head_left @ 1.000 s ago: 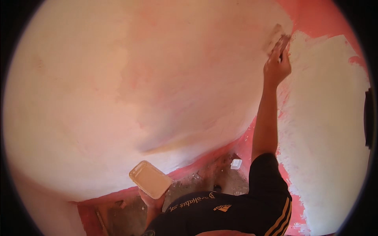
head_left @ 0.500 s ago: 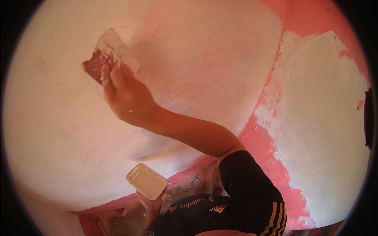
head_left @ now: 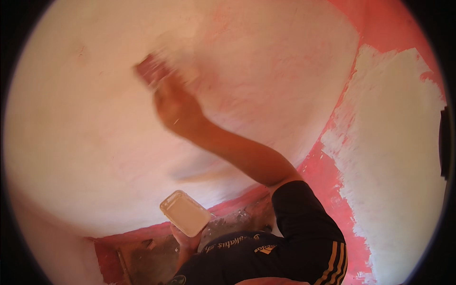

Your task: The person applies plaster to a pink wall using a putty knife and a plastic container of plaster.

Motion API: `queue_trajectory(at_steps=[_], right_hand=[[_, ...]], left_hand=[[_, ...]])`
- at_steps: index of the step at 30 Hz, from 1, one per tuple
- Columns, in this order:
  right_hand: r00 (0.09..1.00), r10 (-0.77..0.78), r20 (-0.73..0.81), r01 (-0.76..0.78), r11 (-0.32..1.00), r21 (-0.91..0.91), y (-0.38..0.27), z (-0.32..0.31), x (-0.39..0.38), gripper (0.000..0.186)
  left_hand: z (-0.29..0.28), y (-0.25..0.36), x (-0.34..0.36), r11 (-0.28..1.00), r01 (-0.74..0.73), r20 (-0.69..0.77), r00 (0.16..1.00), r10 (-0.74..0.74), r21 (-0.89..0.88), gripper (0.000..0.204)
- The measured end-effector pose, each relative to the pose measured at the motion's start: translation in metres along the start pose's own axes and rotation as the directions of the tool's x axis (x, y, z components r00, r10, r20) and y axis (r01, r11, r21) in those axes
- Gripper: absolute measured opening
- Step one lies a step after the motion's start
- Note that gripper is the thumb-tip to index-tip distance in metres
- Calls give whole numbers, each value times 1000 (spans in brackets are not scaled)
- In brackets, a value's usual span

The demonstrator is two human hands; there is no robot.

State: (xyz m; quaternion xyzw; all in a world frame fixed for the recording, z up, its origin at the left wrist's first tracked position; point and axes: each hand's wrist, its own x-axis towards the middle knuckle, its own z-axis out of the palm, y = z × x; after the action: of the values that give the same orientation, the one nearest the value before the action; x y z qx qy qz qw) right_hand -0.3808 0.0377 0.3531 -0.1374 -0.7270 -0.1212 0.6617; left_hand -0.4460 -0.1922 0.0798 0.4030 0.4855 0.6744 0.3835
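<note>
My right hand (head_left: 173,104) grips a flat reddish scraper (head_left: 152,69), blurred by motion, at the pale, pink-streaked wall (head_left: 90,133) in front of me. Whether its blade touches the surface, I cannot tell. Low in the view, my left hand (head_left: 187,241) holds a cream rectangular tray (head_left: 185,213) with a pale, smooth content, tilted near the foot of that wall.
On the right, a side wall (head_left: 389,156) has a ragged white coat over red paint, meeting the front wall at a corner. Along the bottom run a red skirting band (head_left: 135,232) and a dirty, speckled floor (head_left: 149,261), partly hidden by my dark-shirted body.
My right hand swept from the upper right corner leftward with the scraper, then shifted somewhat back to the right. The tray in my left hand moved only slightly.
</note>
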Motion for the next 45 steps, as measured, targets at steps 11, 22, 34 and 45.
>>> queue_trajectory(at_steps=[11, 22, 34, 45], right_hand=[[932, -45, -360, -210, 743, -635, 69, -139, 63, 9], [979, -132, -154, 125, 991, -51, -68, -32, 9, 24], [972, -189, -141, 109, 891, -441, -16, -21, 49, 43], [853, -247, -459, -143, 735, -662, 100, -253, 143, 14]], left_hand=[[-65, 23, -37, 993, -105, -24, 994, 104, -49, 59], [-70, 2, -69, 631, 142, -40, 963, -266, -763, 53], [-16, 49, -86, 708, 136, -75, 963, -258, -693, 67], [-37, 38, -103, 384, 222, 42, 904, -424, -896, 70]])
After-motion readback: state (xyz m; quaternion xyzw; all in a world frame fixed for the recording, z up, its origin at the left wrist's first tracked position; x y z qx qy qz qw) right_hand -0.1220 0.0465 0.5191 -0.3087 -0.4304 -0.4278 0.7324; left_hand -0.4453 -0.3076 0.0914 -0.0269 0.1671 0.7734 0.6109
